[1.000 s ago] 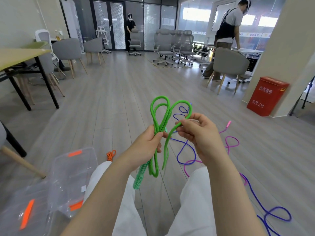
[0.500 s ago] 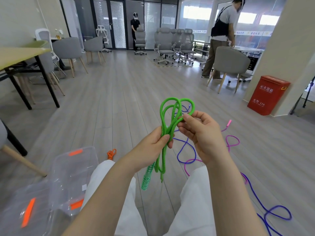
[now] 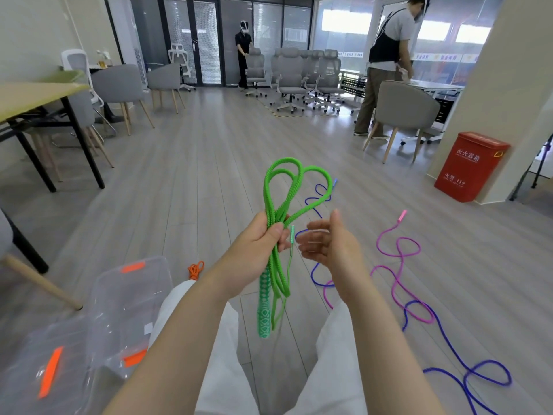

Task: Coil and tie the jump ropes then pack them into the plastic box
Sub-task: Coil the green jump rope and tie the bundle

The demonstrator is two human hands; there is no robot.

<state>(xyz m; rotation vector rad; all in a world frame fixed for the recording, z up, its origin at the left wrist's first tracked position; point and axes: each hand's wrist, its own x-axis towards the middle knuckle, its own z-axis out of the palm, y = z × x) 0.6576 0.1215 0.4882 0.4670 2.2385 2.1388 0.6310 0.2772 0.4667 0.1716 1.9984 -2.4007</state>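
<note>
Between the hands, the green jump rope hung bunched in the left hand, while the right hand hovered spread and empty beside it; untied loops could spring apart. Left of both sat the plastic box; rightward, purple rope and pink rope sprawled over grey plank floor.

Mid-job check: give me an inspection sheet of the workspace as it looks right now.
Surface: grey plank floor.
Job's things: green rope folded in loops; blue rope and pink rope loose on floor; orange rope beside the clear plastic box.
Clutter: red bin.
Hands: left hand grips green rope; right hand open, holding nothing.
Cables: nothing seen.
Surroundings: table, chairs, two people.
</note>
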